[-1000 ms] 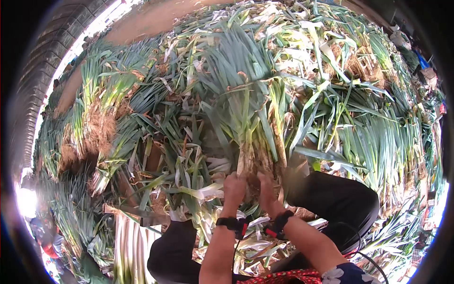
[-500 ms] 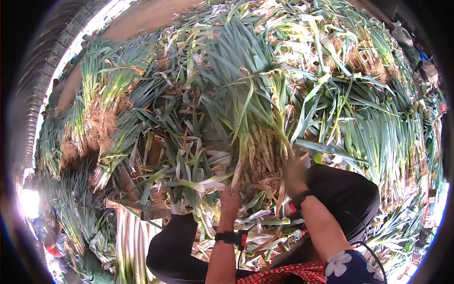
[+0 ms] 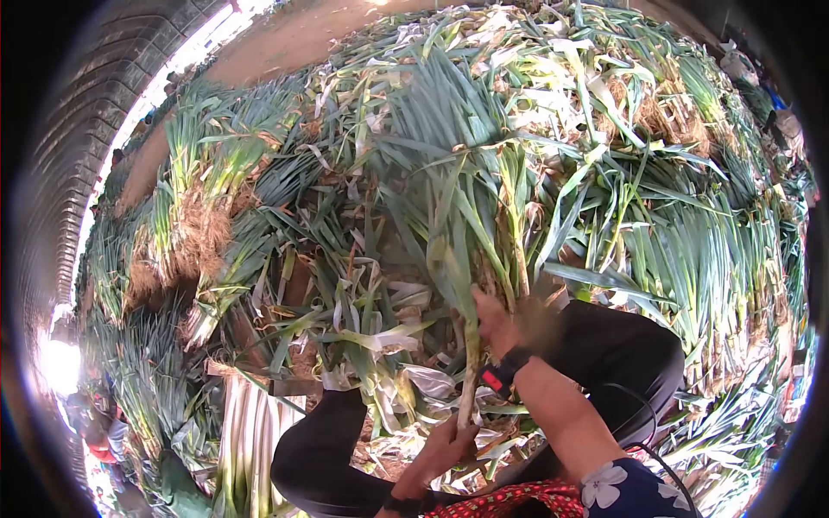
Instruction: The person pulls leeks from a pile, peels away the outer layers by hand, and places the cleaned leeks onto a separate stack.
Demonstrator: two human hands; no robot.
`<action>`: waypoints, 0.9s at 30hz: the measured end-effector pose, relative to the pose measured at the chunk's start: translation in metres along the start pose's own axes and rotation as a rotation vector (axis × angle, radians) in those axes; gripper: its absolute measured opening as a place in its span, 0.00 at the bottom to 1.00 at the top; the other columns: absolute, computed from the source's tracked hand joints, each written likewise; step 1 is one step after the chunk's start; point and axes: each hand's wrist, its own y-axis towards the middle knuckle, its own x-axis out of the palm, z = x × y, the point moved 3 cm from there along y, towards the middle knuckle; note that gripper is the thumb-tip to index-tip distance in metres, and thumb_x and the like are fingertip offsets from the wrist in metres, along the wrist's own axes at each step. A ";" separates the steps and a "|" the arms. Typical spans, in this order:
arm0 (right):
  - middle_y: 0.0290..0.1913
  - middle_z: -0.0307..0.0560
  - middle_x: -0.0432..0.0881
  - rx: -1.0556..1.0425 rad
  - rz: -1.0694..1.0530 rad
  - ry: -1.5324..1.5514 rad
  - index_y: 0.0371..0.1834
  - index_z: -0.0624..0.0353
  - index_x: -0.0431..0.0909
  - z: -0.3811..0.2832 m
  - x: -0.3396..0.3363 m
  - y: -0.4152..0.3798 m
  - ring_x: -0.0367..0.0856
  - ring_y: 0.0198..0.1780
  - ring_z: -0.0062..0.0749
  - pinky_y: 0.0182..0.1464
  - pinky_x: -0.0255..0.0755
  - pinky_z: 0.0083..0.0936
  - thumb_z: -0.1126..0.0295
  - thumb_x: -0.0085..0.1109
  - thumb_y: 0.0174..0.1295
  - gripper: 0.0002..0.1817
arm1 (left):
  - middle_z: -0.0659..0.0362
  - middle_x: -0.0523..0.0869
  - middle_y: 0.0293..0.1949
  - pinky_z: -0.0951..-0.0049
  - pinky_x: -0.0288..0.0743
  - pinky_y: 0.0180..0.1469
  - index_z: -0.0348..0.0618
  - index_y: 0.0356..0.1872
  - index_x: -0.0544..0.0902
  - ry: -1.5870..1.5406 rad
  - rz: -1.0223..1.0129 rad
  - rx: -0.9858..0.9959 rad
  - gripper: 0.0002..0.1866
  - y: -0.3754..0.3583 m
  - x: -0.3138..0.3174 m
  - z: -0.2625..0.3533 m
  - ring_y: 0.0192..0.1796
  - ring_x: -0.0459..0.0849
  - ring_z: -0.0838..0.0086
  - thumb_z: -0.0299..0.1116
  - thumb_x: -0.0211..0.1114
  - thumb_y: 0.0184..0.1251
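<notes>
Low in front of me, my left hand (image 3: 449, 446) is closed around the white root end of a leek (image 3: 469, 371). The leek stands nearly upright, its green leaves fanning away from me over the heap. My right hand (image 3: 496, 326) is higher up, bent against the same stalk where the leaves begin, fingers curled in; part of its grip is hidden. Just beyond it, more leeks with yellowish stalks (image 3: 515, 233) lie with their leaves pointing away. Stripped pale leaves (image 3: 432, 380) are scattered beneath my hands.
Cleaned white leeks (image 3: 250, 436) lie side by side at lower left, by a wooden piece (image 3: 289, 388). Rooted leek bundles (image 3: 194, 229) are piled on the left, more leeks (image 3: 699, 268) on the right. My bent knees (image 3: 626, 358) flank the work. Bare ground (image 3: 285, 47) shows far off.
My left hand has drawn the leek down toward me and to the right. My right hand has moved left and slightly up to its stalk.
</notes>
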 end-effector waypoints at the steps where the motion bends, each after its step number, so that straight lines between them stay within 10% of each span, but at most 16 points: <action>1: 0.36 0.49 0.81 0.224 0.010 0.183 0.49 0.63 0.78 0.031 -0.002 0.003 0.81 0.40 0.40 0.44 0.76 0.34 0.61 0.61 0.63 0.18 | 0.56 0.84 0.30 0.69 0.75 0.34 0.34 0.50 0.78 -0.011 0.008 -0.026 0.22 0.002 -0.002 -0.012 0.34 0.83 0.73 0.46 0.59 0.71; 4: 0.35 0.47 0.79 0.471 0.129 0.151 0.53 0.62 0.77 0.065 0.034 -0.027 0.80 0.38 0.41 0.38 0.76 0.34 0.68 0.62 0.60 0.19 | 0.50 0.84 0.45 0.69 0.79 0.42 0.33 0.64 0.69 -0.194 0.147 0.036 0.31 0.033 -0.024 -0.036 0.42 0.83 0.72 0.47 0.62 0.69; 6: 0.38 0.47 0.79 -0.680 -0.082 -0.866 0.56 0.62 0.76 0.072 0.053 -0.067 0.80 0.37 0.38 0.37 0.76 0.35 0.67 0.61 0.60 0.21 | 0.47 0.81 0.52 0.67 0.78 0.49 0.33 0.69 0.62 -0.046 0.409 0.076 0.36 0.051 -0.042 -0.035 0.49 0.83 0.66 0.44 0.63 0.67; 7: 0.38 0.47 0.79 -0.694 -0.086 -0.867 0.56 0.62 0.76 0.080 0.064 -0.078 0.80 0.37 0.38 0.37 0.76 0.35 0.67 0.61 0.60 0.21 | 0.47 0.81 0.52 0.67 0.78 0.49 0.33 0.69 0.62 -0.047 0.416 0.088 0.36 0.062 -0.047 -0.043 0.49 0.83 0.66 0.44 0.63 0.67; 9: 0.43 0.53 0.81 0.320 0.093 -0.218 0.57 0.63 0.75 0.115 0.079 -0.079 0.80 0.40 0.39 0.40 0.76 0.35 0.67 0.60 0.58 0.23 | 0.43 0.80 0.55 0.66 0.77 0.53 0.33 0.70 0.61 0.316 0.402 0.168 0.37 0.081 -0.054 -0.068 0.53 0.83 0.61 0.40 0.64 0.64; 12: 0.40 0.56 0.83 0.486 0.117 -0.167 0.58 0.59 0.75 0.075 0.092 -0.089 0.83 0.40 0.38 0.44 0.76 0.35 0.66 0.58 0.60 0.22 | 0.42 0.82 0.53 0.62 0.75 0.55 0.33 0.69 0.62 0.025 0.438 0.181 0.36 0.081 -0.037 -0.078 0.55 0.82 0.53 0.35 0.64 0.62; 27: 0.45 0.49 0.76 0.068 0.127 0.097 0.68 0.60 0.58 -0.156 0.176 -0.050 0.77 0.42 0.33 0.43 0.75 0.31 0.82 0.63 0.53 0.38 | 0.39 0.80 0.33 0.55 0.73 0.37 0.34 0.44 0.75 0.174 0.988 0.853 0.10 -0.024 -0.070 0.108 0.37 0.80 0.41 0.31 0.57 0.70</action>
